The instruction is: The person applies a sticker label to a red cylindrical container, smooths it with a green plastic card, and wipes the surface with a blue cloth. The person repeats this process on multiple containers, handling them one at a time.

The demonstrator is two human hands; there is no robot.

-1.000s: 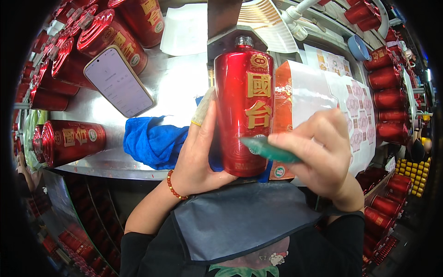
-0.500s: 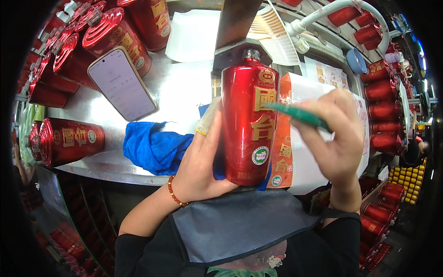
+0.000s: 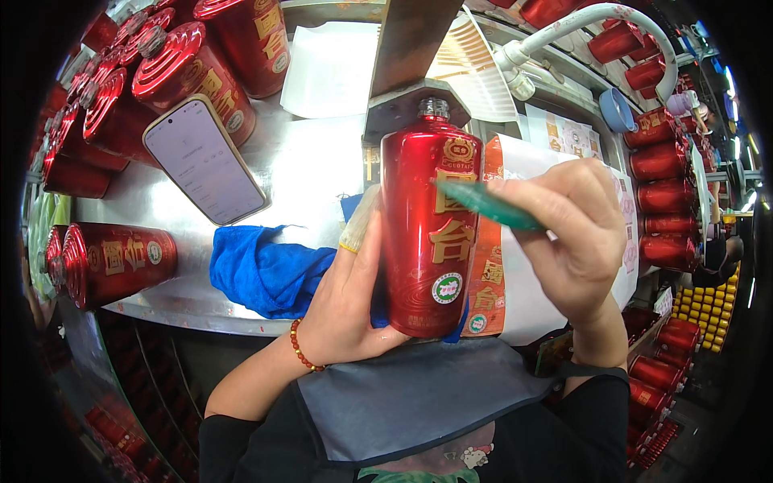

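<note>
A glossy red bottle [image 3: 409,225] with raised gold characters and an uncapped, threaded clear neck stands in front of me, tilted in view. My left hand [image 3: 342,302] wraps its left side and base; a pale finger cot covers one fingertip, and a beaded bracelet circles the wrist. Pinched in my right hand [image 3: 576,241] is a green pointed hand tool [image 3: 495,208], its tip over the upper gold character on the bottle's front. Whether the tip touches the surface I cannot tell. Beside my left hand a crumpled blue cloth [image 3: 270,274] lies on the metal table [image 3: 310,173].
A phone [image 3: 205,161] with a lit screen leans near several red bottles [image 3: 193,76] at the left. Another red bottle [image 3: 121,262] lies on its side. White and orange printed sheets [image 3: 523,290] lie under my right hand. A white curved pipe [image 3: 592,14] arches at the upper right.
The green tool's tip has shifted left across the upper gold character, with my right hand following. My left hand keeps its hold on the bottle. The whole view has shifted slightly.
</note>
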